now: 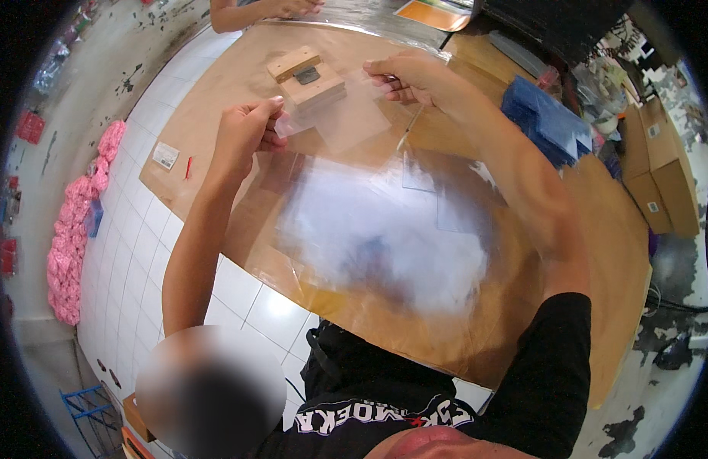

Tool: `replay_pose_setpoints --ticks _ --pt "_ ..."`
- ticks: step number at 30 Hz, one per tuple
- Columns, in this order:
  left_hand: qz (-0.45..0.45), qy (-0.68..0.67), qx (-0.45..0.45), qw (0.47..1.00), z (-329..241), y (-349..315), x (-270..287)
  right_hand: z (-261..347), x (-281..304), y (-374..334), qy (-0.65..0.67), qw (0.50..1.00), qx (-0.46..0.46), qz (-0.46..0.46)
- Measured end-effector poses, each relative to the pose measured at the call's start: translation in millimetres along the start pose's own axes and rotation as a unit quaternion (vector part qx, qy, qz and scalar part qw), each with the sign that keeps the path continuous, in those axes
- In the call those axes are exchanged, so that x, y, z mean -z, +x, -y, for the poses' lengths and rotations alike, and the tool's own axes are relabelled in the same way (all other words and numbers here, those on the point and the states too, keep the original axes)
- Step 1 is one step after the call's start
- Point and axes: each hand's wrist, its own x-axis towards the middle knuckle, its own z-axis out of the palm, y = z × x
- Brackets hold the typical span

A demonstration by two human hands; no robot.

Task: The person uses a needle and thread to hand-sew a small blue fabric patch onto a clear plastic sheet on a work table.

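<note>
Left hand: the left hand (245, 131) has its grip closed, pinching the near-left corner of a small clear plastic sleeve (346, 115).
Right hand: the right hand (406, 76) pinches the sleeve's far-right edge, grip closed on it.
Sleeve: held just above the table, near a light wooden block with a dark metal clip (308, 76).
Packages: a stack of blue plastic sheets (549, 118) lies right; brown cardboard boxes (664, 164) sit farther right; a small white label (166, 155) lies left.
Table: brown paper-covered table (599, 252), with large clear film (384, 229) spread near.
Room: white tiled floor (140, 229), pink bundles (75, 229) along the left.
</note>
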Motion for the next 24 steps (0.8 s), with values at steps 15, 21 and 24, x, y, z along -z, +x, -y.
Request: replay_pose_setpoints --ticks 15,21,24 --pt "-0.010 -0.053 0.041 0.998 15.2 27.9 8.1 -0.2 -16.5 56.0 0.037 0.999 -0.003 -0.008" --pt "-0.033 -0.053 0.038 0.997 16.2 26.9 6.4 0.7 -20.6 51.8 0.059 0.998 0.008 -0.026" --pt "-0.040 -0.063 0.034 0.997 18.2 28.6 5.5 2.1 -20.5 51.1 0.051 0.998 0.009 -0.037"
